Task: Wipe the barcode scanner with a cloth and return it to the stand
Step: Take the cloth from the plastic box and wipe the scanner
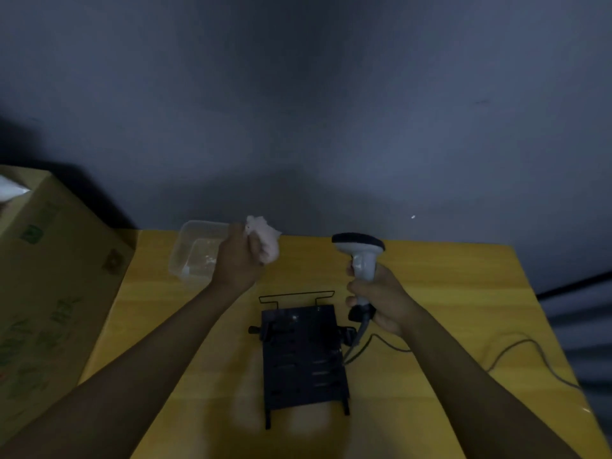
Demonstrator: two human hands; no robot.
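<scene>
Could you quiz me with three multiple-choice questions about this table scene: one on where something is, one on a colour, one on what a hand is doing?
1. Where is the clear plastic container?
A. far left part of the yellow table
B. on the black metal stand
C. on the cardboard box

2. What colour is the handle of the barcode scanner?
A. red
B. light grey
C. green

3. What is the left hand doing?
A. resting flat
B. gripping a crumpled white cloth
C. holding the stand

Answers: 1 A, it sits by the table's far left edge. 2 B, the handle in the right hand looks pale grey. 3 B, the cloth bulges from the fist.
</scene>
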